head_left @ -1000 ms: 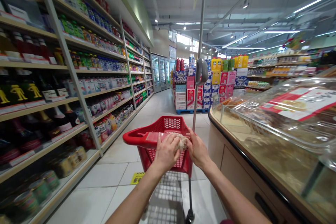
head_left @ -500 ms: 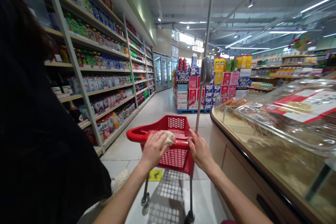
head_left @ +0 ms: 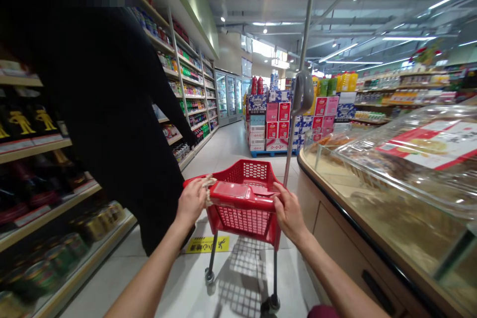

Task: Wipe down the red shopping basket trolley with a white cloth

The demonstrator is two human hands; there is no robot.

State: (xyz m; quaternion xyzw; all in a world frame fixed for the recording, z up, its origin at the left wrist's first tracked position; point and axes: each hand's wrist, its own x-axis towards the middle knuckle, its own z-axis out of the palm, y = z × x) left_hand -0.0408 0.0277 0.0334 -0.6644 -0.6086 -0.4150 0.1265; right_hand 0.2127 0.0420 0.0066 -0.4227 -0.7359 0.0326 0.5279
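Note:
A red shopping cart (head_left: 242,198) stands before me, its handle bar facing me and a mesh basket beyond it. My left hand (head_left: 192,201) is closed around a crumpled whitish cloth (head_left: 209,189), which lies against the left part of the handle. At the handle's right end, my right hand (head_left: 288,208) is closed on the bar, fingers bent over it. A thin metal pole (head_left: 298,89) rises from the right side of the cart, with a grey rounded piece partway up. Between the hands the glossy middle of the handle shows uncovered.
A person in black (head_left: 119,99) is close on my left, before shelves (head_left: 48,146) of bottles and cans. To the right is a counter (head_left: 335,198) with clear food packs (head_left: 413,159). Stacked drink boxes (head_left: 276,124) stand ahead. A yellow floor sign (head_left: 208,244) lies beside the cart.
My left hand has slid left along the handle with the cloth, uncovering its middle. The right hand remains at the right end. The person in black has moved forward past my left side.

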